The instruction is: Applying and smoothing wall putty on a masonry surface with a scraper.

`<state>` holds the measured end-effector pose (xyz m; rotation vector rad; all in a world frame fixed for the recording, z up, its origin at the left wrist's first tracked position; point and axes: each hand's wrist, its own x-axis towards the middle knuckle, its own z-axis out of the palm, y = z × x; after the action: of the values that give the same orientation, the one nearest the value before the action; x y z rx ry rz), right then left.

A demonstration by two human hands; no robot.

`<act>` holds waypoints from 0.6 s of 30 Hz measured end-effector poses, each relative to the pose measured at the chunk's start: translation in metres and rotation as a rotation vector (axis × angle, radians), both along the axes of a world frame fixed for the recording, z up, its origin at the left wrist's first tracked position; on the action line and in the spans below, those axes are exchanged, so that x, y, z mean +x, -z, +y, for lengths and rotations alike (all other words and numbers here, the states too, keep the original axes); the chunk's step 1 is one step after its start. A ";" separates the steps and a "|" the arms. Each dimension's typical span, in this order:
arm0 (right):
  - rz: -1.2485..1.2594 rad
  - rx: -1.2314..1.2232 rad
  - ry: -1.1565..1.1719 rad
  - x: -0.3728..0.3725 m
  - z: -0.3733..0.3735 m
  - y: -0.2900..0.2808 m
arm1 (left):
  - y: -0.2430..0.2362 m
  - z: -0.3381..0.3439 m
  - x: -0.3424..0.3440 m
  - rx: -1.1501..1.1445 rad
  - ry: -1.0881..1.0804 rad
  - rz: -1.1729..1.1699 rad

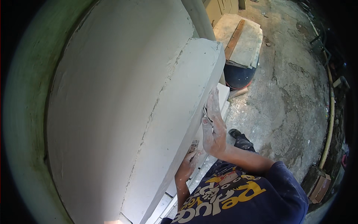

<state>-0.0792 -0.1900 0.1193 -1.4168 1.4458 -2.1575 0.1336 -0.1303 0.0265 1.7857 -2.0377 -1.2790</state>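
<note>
Sandpaper, a small grey folded sheet (205, 112), sits pinched under our right hand's (214, 125) flattened fingers (213, 100) against the white plastered ledge (188, 97), so we judge smoothing is underway, calling for steady strokes, while our left hand (187, 166) rests half-curled below, its hold unclear.

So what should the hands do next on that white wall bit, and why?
Probably slide the right hand, which presses a folded sheet, apparently sandpaper, against the edge of the white plastered ledge, a little further along that edge. The left hand, dusted white, holds another small piece lower down, so rubbing seems under way.
</note>
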 end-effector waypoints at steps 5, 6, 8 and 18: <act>-0.426 0.182 -0.211 -0.069 -0.049 -0.036 | 0.000 -0.022 -0.020 -0.161 0.160 0.055; -0.428 0.189 -0.207 -0.059 -0.045 -0.031 | -0.002 -0.021 -0.023 -0.213 0.198 0.040; -0.078 0.074 0.056 -0.024 -0.025 -0.009 | -0.009 -0.022 -0.030 -0.227 0.208 -0.019; -0.194 0.127 0.071 -0.040 -0.043 -0.014 | -0.024 -0.035 -0.054 -0.378 0.175 -0.076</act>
<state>-0.1192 -0.2325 0.1331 -1.0974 1.5498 -2.1335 0.0798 -0.1653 0.0505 1.5335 -2.3307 -0.7978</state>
